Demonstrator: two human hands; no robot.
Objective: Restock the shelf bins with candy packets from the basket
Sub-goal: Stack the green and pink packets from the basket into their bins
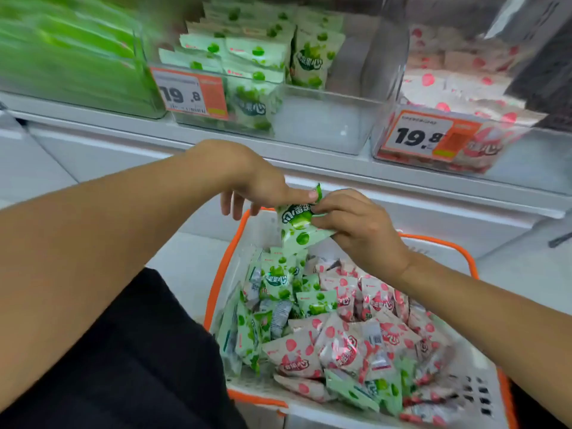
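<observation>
Both hands meet over the basket, which is white with an orange rim. The left hand pinches the top of a green candy packet with its thumb and first finger, and its other fingers hang loose. The right hand has its fingers curled onto the same packet from the other side. The packet hangs just above the pile, and the fingers hide part of it. The pile is green packets on the left and pink packets on the right (all jumbled together). Up on the shelf, the clear middle bin holds green packets on its left side. The pink bin is cut off at the right. The far left bin is a green blur, too fuzzy to make out. The orange price tags read 19.8, but the small print is too tiny to read.
</observation>
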